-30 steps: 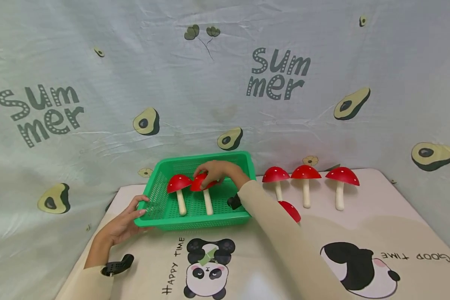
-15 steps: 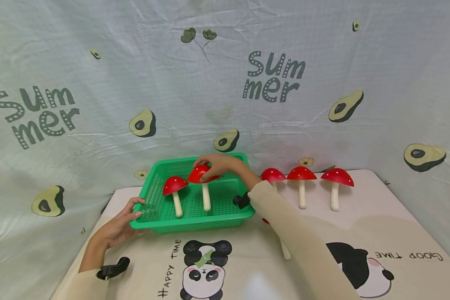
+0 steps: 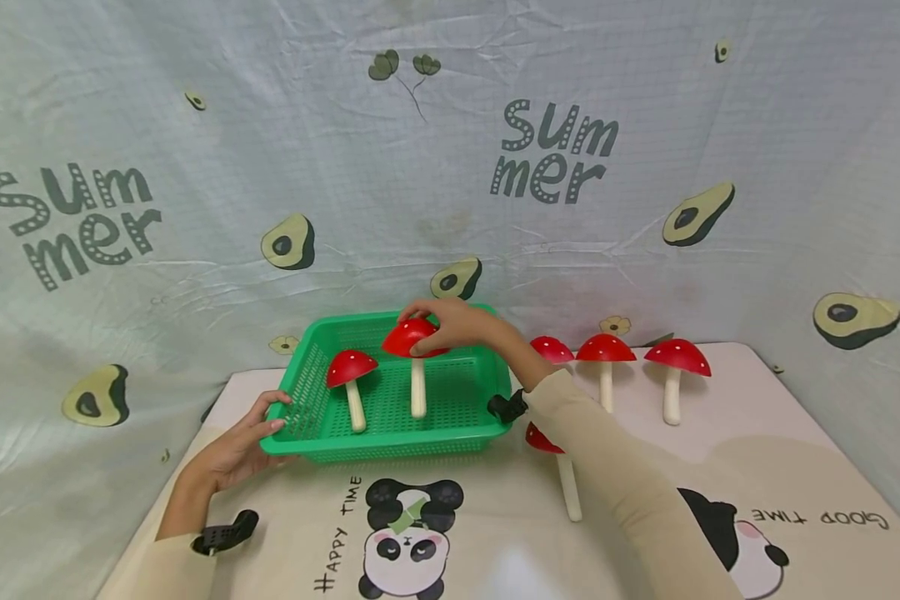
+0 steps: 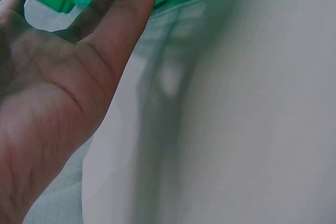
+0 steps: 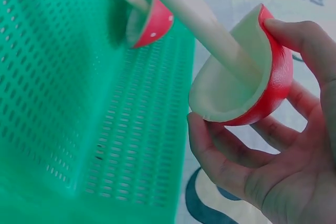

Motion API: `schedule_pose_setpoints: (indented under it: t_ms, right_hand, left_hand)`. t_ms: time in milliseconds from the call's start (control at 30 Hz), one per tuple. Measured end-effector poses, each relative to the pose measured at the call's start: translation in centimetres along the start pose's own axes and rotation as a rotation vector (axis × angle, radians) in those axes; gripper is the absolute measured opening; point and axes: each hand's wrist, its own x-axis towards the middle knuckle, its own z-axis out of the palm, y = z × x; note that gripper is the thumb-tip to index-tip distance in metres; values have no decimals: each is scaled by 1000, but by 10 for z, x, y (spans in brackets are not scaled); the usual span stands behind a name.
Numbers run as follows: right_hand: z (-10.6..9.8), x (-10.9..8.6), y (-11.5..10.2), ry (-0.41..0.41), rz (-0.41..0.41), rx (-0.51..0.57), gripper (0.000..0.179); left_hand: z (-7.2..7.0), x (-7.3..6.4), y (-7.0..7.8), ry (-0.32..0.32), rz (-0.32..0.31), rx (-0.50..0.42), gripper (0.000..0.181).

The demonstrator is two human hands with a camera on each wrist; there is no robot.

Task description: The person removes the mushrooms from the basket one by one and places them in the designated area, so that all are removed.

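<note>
My right hand (image 3: 450,323) grips a toy mushroom (image 3: 418,387) by its red, white-dotted cap, over the green basket (image 3: 450,435). In the right wrist view the thumb and fingertips pinch the rim of the cap (image 5: 278,85), its pale hollow underside and stem showing. A second mushroom (image 3: 351,367) lies in the basket's left half. My left hand (image 3: 232,446) holds the basket's near left corner. In the left wrist view, long fingers (image 4: 128,17) reach under the green mesh, the thumb partly cut off at the frame edge.
Right of the basket, three mushrooms lie in a row, a half-hidden one (image 3: 551,348), a middle one (image 3: 606,350) and a far-right one (image 3: 678,357). Another mushroom (image 3: 570,492) lies nearer, partly behind the right sleeve (image 3: 615,475). A printed cloth (image 3: 390,167) hangs behind the table.
My right hand has lifted the gripped mushroom a little and drawn it slightly right. The left hand stays at the basket corner. The near mushroom on the table shows more from behind the sleeve.
</note>
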Motion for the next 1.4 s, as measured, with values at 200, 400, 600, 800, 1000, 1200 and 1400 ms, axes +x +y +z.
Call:
schedule_pose_setpoints:
  t_ms: [200, 400, 600, 800, 1000, 1200, 1400]
  right_hand:
    - [-8, -13, -5, 47, -17, 60, 51]
    - [-12, -25, -7, 75, -11, 145, 52]
    - [-13, -36, -6, 95, -40, 169, 51]
    - [-16, -49, -7, 94, -73, 153, 50]
    - [-20, -62, -5, 98, -83, 111, 52]
    - [-23, -84, -10, 94, -73, 121, 52]
    - [-30, -107, -16, 107, -58, 104, 53]
  left_hand:
    - [0, -2, 1, 5, 3, 5, 32]
    - [1, -2, 0, 2, 12, 5, 31]
    - [0, -1, -1, 12, 12, 0, 31]
    - [0, -2, -1, 10, 9, -2, 31]
    - [-1, -2, -1, 4, 16, -2, 31]
    - [-1, -2, 1, 0, 16, 6, 31]
    - [-2, 0, -1, 4, 20, 16, 32]
